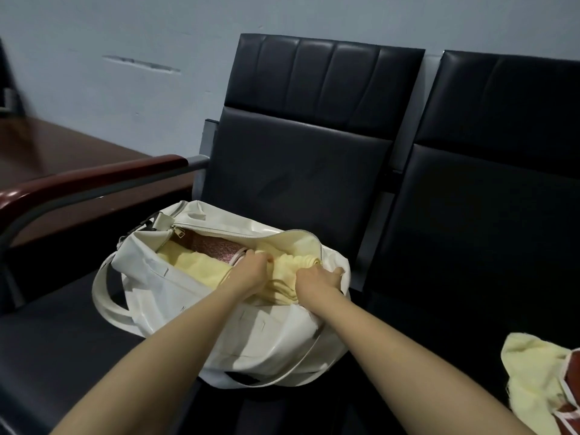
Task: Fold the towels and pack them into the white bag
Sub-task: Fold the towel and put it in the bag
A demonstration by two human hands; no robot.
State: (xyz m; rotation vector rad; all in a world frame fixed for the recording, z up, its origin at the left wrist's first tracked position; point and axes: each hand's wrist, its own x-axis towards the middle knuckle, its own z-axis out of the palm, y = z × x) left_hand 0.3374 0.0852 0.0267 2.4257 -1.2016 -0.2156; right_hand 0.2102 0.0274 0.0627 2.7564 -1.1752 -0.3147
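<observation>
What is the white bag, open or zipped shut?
Open. The white bag gapes wide at its zipper, showing yellow towels and a pink towel inside; the left hand and right hand reach in.

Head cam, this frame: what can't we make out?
Head view: fingertips of left hand and right hand, buried in the yellow towel; grip or push unclear.
Contents of the white bag below the top layer: hidden by its walls.
At right, loose towels: cut by frame edge.
</observation>
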